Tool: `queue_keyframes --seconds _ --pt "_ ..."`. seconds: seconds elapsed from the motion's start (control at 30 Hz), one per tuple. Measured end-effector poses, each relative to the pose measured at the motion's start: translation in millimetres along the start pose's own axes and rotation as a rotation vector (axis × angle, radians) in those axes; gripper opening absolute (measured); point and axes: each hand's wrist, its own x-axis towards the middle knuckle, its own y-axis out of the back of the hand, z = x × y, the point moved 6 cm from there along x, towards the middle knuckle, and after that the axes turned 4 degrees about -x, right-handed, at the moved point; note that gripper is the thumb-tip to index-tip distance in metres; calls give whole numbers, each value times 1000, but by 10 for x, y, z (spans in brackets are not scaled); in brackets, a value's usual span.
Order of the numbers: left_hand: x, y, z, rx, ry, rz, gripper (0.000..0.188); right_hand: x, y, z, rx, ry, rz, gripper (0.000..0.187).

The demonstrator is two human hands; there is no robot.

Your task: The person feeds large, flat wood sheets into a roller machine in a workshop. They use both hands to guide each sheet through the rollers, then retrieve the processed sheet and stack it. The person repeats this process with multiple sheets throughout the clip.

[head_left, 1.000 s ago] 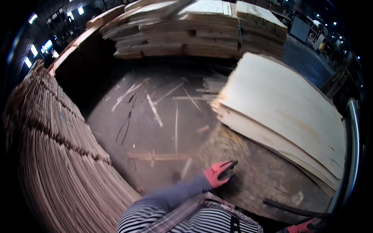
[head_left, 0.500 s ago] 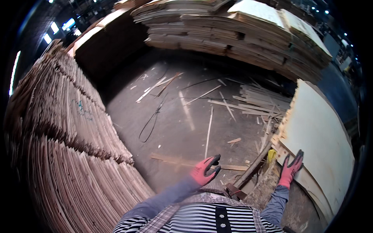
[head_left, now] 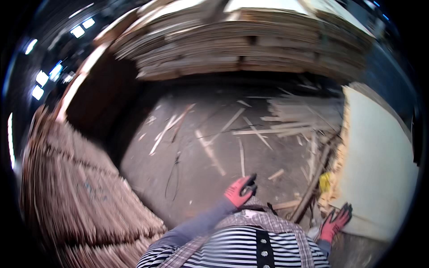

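Note:
My left hand (head_left: 241, 191), in a red glove with dark fingertips, hangs in front of my body above the floor. Its thumb and fingers curve apart around a gap, with nothing between them. On the right, my right hand (head_left: 336, 222), gloved alike, has its fingers stretched at the near left corner of a pale wood veneer sheet (head_left: 380, 165). The fingertips seem to rest on the sheet's near edge; whether they press on it I cannot tell. Ragged, yellowish edges show along the left side of that veneer pile. Beside it is a bright yellow object (head_left: 325, 182), partly hidden.
A tall stack of rough-edged veneer (head_left: 98, 192) rises at my left. Another long stack (head_left: 268, 49) stands across the far side. Thin wood strips (head_left: 295, 120) and a dark looped cord (head_left: 173, 176) lie on the floor. A wooden beam (head_left: 313, 187) runs beside the right pile.
The whole view has turned and tilted, blurring the left stack. My right hand has slid nearer my body, toward the sheet's near corner. My left hand keeps its curved pose.

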Motion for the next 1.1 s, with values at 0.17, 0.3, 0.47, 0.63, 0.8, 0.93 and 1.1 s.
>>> queue_keyframes --seconds 0.17,0.3,0.47,0.63,0.8,0.93,1.1 --pt "1115 217 87 -45 -162 -47 44 491 256 -132 533 -307 -71 42" --pt "1978 -120 -486 -333 -28 -168 38 1077 601 -177 594 -714 -94 47" --pt "3233 -492 -407 -59 -218 -428 37 1633 854 -681 176 -735 -178 70" --pt "4709 -1088 195 84 -402 -572 47 2107 459 -1120 189 -780 -318 84" --pt "6075 -2363 863 206 -691 -641 57 2970 373 -1393 137 -708 -385 85" --pt "6879 -3353 1274 454 -766 -519 50 3301 207 -1428 259 -663 -325 85" --pt "7632 -4180 602 637 -437 -753 51 3616 48 -1335 354 -652 -345 84"
